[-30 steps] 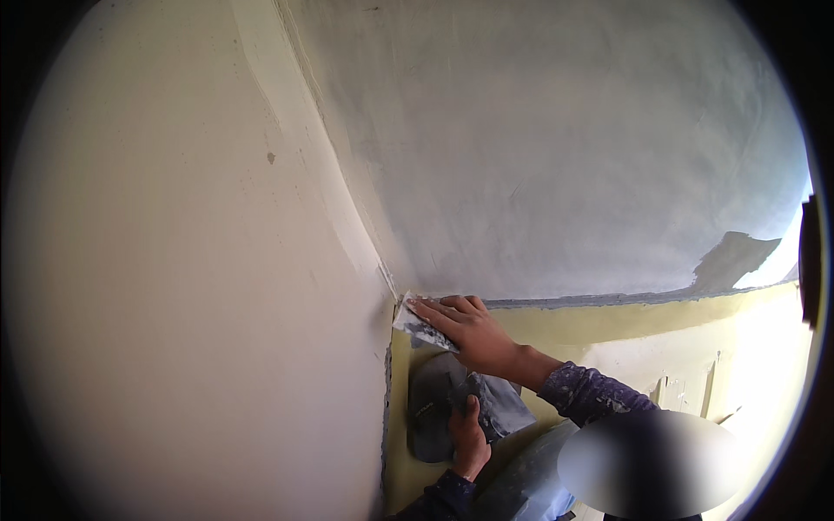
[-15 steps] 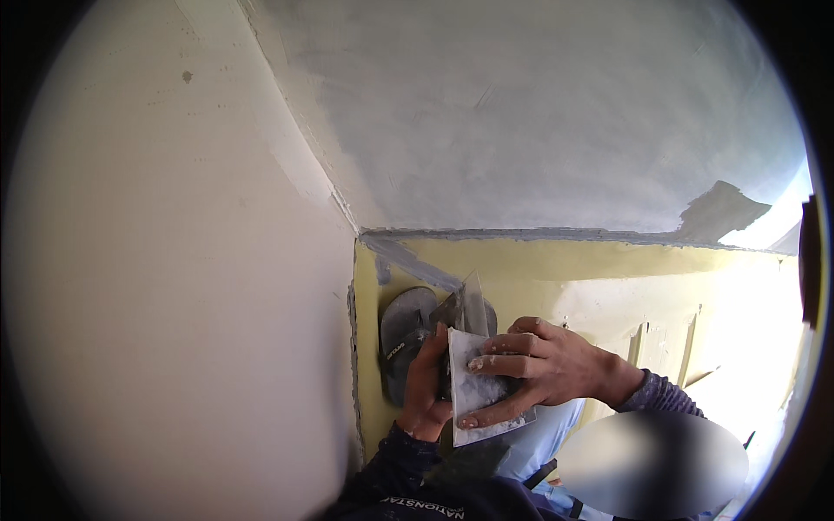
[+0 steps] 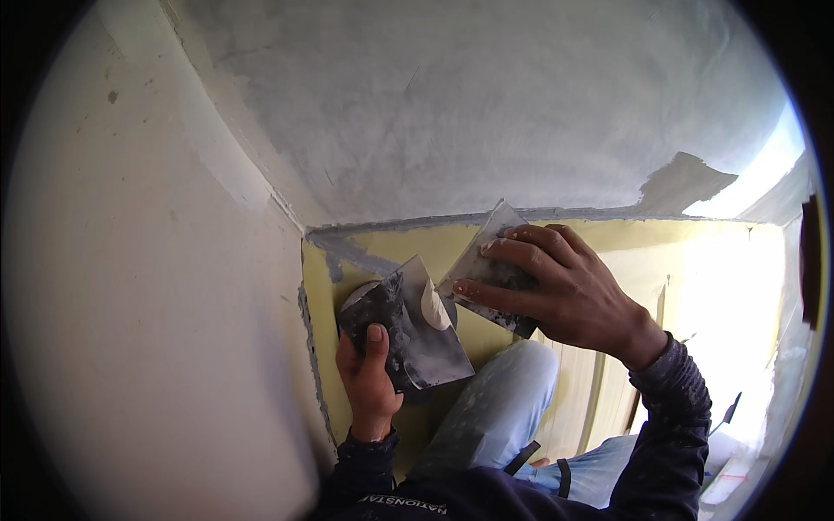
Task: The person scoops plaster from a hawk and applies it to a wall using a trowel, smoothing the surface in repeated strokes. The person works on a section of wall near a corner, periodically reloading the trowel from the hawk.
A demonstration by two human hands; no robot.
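Note:
In my left hand (image 3: 369, 395) is a flat putty blade (image 3: 439, 352), its face smeared grey and white. My thumb presses on its near left part. A cream-coloured lump of putty (image 3: 435, 309) sits at the blade's upper right edge. My right hand (image 3: 578, 291) grips a second flat putty blade (image 3: 491, 265), fingers laid along its face. The lower left corner of this second blade is right beside the putty lump; I cannot tell whether they touch. White residue marks the right fingertips.
To the left stands a pale wall (image 3: 174, 278). Ahead is a grey-coated surface (image 3: 452, 113) with a darker patch (image 3: 686, 182). Below it, a yellow panel (image 3: 417, 238) has grey filler along its edges. A sandal (image 3: 356, 298) is mostly hidden behind the left blade. My jeans-covered knee (image 3: 512, 382) is close.
The two blades, which overlapped in front of me, are now apart. My right hand has risen with its blade, while the left blade has turned face up, showing the putty lump. The view has shifted right.

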